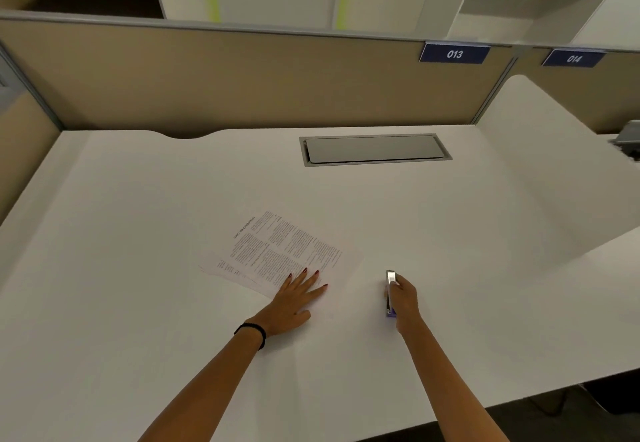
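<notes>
A small stack of printed sheets (277, 251) lies slightly fanned on the white desk (138, 233), near its middle. My left hand (294, 299) rests flat on the stack's near corner, fingers spread and straight. To the right, my right hand (405, 299) grips a stapler (390, 285) with a silver top and a purple base, standing on the desk. The stapler sits apart from the papers, a short way right of them.
A grey cable-tray lid (374, 149) is set into the desk at the back. A tan partition (242, 78) with number plates 013 (454, 54) and 014 (574, 59) bounds the far edge. A neighbouring desk (554, 164) adjoins at right, with a grey object (628, 136) at its far edge.
</notes>
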`<state>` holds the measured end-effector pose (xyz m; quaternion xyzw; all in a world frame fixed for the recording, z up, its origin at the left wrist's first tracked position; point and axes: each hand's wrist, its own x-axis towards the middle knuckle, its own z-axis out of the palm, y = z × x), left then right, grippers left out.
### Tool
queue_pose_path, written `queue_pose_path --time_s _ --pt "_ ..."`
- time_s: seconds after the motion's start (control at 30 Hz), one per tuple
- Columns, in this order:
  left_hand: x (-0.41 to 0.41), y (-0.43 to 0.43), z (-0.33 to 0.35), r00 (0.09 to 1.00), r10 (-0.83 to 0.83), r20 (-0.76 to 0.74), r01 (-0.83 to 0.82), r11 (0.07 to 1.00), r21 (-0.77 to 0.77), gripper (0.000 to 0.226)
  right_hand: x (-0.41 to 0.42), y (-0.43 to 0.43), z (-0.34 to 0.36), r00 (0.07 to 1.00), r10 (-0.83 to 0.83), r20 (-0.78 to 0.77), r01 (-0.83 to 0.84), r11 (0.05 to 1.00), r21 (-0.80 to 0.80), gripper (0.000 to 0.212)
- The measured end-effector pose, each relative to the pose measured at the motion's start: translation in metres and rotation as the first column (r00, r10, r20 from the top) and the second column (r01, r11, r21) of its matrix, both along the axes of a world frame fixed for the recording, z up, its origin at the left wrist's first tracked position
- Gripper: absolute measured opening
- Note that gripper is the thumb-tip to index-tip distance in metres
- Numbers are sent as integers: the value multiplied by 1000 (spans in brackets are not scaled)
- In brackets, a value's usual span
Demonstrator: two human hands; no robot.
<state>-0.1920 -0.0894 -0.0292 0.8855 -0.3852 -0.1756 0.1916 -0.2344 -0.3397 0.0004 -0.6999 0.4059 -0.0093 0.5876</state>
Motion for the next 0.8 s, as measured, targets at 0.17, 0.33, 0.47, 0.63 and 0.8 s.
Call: queue_pose_path --time_s 0.17,0.33,0.47,0.63,0.8 --pt "2 1 -3 999 -5 -38 5 1000 4 75 -5 -30 -3 999 -30 45 41 962 -271 24" --pt "0 0 -12 999 -17 37 14 997 77 80 -6 -53 0 998 -27 61 51 894 -446 17" --pt "0 -2 -16 998 23 55 -26 998 64 76 0 -61 3 999 -17 45 36 879 -476 19" --pt "-3 -5 -18 995 61 74 -63 998 24 64 12 -69 7 1000 22 -15 -26 851 -524 23" --pt "-6 -9 -12 988 155 6 -155 987 -42 58 24 -76 5 999 33 -37 -47 835 -549 21"
